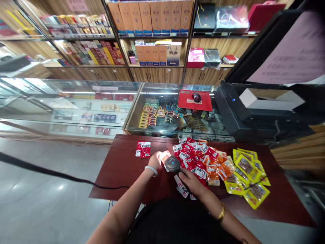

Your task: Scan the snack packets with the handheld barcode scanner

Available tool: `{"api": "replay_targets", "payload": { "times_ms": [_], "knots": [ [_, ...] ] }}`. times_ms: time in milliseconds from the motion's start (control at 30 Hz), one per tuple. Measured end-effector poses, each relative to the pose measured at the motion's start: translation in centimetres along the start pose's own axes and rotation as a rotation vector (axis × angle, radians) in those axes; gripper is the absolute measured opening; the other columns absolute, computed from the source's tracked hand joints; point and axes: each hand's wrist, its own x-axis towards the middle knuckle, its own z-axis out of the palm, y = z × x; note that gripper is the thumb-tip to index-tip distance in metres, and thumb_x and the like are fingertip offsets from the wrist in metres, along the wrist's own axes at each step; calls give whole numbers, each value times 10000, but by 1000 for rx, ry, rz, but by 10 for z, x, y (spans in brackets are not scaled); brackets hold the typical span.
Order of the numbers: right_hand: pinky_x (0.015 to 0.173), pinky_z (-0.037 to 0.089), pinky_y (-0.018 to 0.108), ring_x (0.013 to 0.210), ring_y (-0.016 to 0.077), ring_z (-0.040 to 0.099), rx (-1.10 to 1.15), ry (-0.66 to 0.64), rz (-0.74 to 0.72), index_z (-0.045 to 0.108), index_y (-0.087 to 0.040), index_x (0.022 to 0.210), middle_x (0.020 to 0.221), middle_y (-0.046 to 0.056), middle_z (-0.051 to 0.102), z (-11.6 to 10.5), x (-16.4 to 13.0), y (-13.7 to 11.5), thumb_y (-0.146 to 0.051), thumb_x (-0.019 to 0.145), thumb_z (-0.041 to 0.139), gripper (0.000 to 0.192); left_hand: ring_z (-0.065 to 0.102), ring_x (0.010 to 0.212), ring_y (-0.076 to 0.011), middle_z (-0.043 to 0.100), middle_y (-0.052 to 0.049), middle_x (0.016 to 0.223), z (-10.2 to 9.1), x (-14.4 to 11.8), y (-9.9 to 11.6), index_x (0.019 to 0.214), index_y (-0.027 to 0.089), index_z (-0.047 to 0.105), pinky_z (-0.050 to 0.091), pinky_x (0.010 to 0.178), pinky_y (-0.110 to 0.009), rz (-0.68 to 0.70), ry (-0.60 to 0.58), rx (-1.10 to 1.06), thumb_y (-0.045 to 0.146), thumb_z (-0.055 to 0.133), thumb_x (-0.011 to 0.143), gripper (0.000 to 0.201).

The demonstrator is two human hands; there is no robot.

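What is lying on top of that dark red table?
On the table: red packets, orange packets, yellow packets, two separate red packets. Packets under the right hand are partly hidden.

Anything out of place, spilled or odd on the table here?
Nothing damaged. The red packets, orange packets and yellow packets lie in loose, overlapping heaps rather than rows. Two red packets sit apart to the left. The right hand holds a scanner; the left hand holds one packet beside it.
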Motion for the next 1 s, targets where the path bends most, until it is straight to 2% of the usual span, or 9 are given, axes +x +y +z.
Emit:
{"api": "replay_targets", "payload": {
  "times_ms": [100, 200, 367, 533, 633, 733, 833, 900, 1000],
  "knots": [
    [949, 489, 427, 1025, 294, 648, -15, -68, -30, 681, -189, 1151, 1063, 99, 735, 5, 5, 4, -617, 917, 503, 520, 656, 957, -187, 717, -96, 1021, -9, -3, -6, 974, 170, 668, 477, 864, -274, 27, 3, 70, 237, 482, 917, 205],
    [924, 500, 418, 948, 286, 658, -26, -94, -15, 697, -192, 1108, 949, 85, 738, 8, 5, 9, -618, 915, 504, 506, 653, 939, -180, 724, -83, 1019, -26, -7, -19, 1016, 182, 675, 470, 857, -270, -33, -10, 130, 220, 447, 935, 245],
    [896, 505, 393, 946, 269, 652, -16, -61, 10, 669, -184, 1140, 985, 84, 723, 6, -3, 13, -613, 909, 518, 510, 658, 826, -188, 729, -77, 927, -80, -12, -51, 1145, 212, 673, 459, 758, -270, -225, 37, 332, 229, 464, 931, 300],
    [840, 515, 370, 928, 264, 651, 19, 24, 69, 679, -184, 1110, 1004, 87, 727, 2, -15, 7, -646, 870, 546, 537, 615, 1059, -245, 685, -117, 1116, -115, -7, -51, 1224, 208, 627, 444, 916, -330, -146, 287, 497, 306, 497, 920, 345],
    [725, 515, 342, 816, 245, 645, 87, 99, 110, 684, -204, 1038, 889, 66, 720, -4, -22, 7, -672, 843, 561, 522, 611, 1064, -253, 683, -130, 1102, -89, -7, -28, 1155, 186, 647, 437, 935, -335, -44, 305, 553, 354, 537, 902, 324],
    [550, 446, 290, 588, 182, 558, 202, 162, 199, 650, -218, 914, 656, 1, 615, -14, -29, 12, -687, 830, 571, 483, 643, 949, -198, 717, -82, 1011, -29, -17, -2, 985, 210, 702, 445, 863, -283, 91, -60, 466, 331, 549, 902, 212],
    [515, 403, 267, 540, 148, 502, 310, 246, 243, 609, -225, 837, 628, -27, 555, -27, -38, 19, -666, 811, 622, 443, 650, 926, -196, 727, -68, 985, 32, -34, 18, 915, 215, 720, 447, 833, -276, 164, -332, 423, 396, 616, 863, 216],
    [523, 410, 268, 561, 150, 512, 373, 301, 264, 601, -230, 822, 648, -24, 562, -33, -44, 22, -658, 790, 654, 433, 653, 927, -203, 716, -84, 996, 60, -44, 28, 953, 195, 702, 450, 818, -276, 105, -363, 418, 404, 647, 839, 244],
    [516, 407, 268, 563, 152, 512, 435, 339, 295, 598, -235, 823, 651, -19, 561, -38, -50, 23, -659, 767, 679, 436, 639, 995, -220, 666, -124, 1095, 78, -49, 41, 1097, 156, 619, 444, 848, -280, -6, -252, 446, 362, 710, 786, 384]
  ]
}}
